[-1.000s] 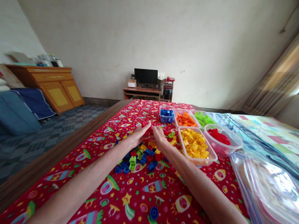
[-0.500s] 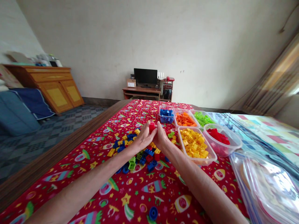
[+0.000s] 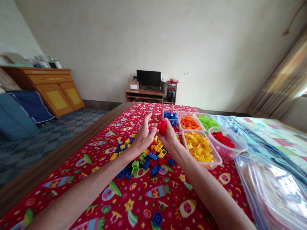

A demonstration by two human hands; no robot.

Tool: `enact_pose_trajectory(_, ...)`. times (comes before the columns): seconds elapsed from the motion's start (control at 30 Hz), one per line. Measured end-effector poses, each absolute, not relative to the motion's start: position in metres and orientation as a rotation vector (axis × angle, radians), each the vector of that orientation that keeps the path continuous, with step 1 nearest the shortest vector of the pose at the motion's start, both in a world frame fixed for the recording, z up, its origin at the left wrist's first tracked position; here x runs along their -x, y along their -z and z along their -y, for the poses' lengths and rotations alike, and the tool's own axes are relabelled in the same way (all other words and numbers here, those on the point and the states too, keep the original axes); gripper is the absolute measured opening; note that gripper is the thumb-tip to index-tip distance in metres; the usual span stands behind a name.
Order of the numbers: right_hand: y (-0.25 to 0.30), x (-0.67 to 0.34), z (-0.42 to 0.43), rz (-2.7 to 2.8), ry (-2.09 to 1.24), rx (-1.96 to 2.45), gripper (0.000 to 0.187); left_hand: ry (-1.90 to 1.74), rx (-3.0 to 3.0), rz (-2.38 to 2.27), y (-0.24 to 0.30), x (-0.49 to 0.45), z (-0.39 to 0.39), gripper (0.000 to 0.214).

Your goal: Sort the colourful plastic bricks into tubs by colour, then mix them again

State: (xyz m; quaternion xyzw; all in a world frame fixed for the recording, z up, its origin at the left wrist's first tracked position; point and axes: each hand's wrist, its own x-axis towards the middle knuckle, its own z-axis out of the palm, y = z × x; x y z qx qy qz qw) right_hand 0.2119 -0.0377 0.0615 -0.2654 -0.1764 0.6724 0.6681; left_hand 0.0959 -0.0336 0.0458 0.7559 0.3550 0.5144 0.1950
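Red toy bricks (image 3: 163, 126) are held up in my right hand (image 3: 169, 135), its fingers wrapped round them; whether it is one piece or several pressed together I cannot make out. Just to the left, my left hand (image 3: 144, 135) is open, fingers stretched upward and apart, with nothing in it. Both hands are above a loose pile of mixed toy bricks (image 3: 146, 162) in blue, yellow, green and red on the red patterned cloth (image 3: 96, 188). Part of the pile is hidden behind my hands and forearms.
Right of the pile stand clear tubs of sorted bricks: a blue tub (image 3: 170, 117), an orange tub (image 3: 190, 122), a green tub (image 3: 208, 121), a yellow tub (image 3: 199, 147) and a round red tub (image 3: 236, 150). Stacked clear lids (image 3: 273, 188) lie nearer. A blue wheel-like piece (image 3: 157, 218) lies in front.
My hands were together round the red bricks. The left hand has let go, opened and moved left, while the right keeps the red bricks.
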Motion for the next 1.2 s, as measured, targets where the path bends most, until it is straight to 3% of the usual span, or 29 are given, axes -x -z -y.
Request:
enact_pose_trajectory(0.17,-0.097,-0.243,0.045,0.379,-1.434,0.495,0.024,-1.441,-2.054,-1.028,-0.050,-0.091,0.028,0.049)
enact_pose_trajectory(0.37,-0.123,-0.306,0.047,0.410,-1.137,0.539,0.012,-1.346,-2.027,-1.024,-0.050,-0.090,0.028,0.042)
enact_pose_trajectory(0.53,-0.120,-0.373,0.052,0.481,-0.556,0.784,0.016,-1.350,-1.965,-1.002,-0.041,-0.091,0.017,0.037)
enact_pose_trajectory(0.73,-0.097,-0.443,0.075,0.756,0.236,1.575,0.011,-1.337,-1.972,-0.960,-0.035,-0.090,0.010,0.034)
enact_pose_trajectory(0.9,-0.086,-0.460,0.091,1.048,0.272,2.066,0.018,-1.252,-2.023,-0.996,-0.039,-0.087,0.011,0.034)
enact_pose_trajectory(1.2,-0.134,-0.405,0.099,1.193,0.326,1.973,0.031,-1.057,-2.159,-0.987,-0.045,-0.077,0.006,0.030)
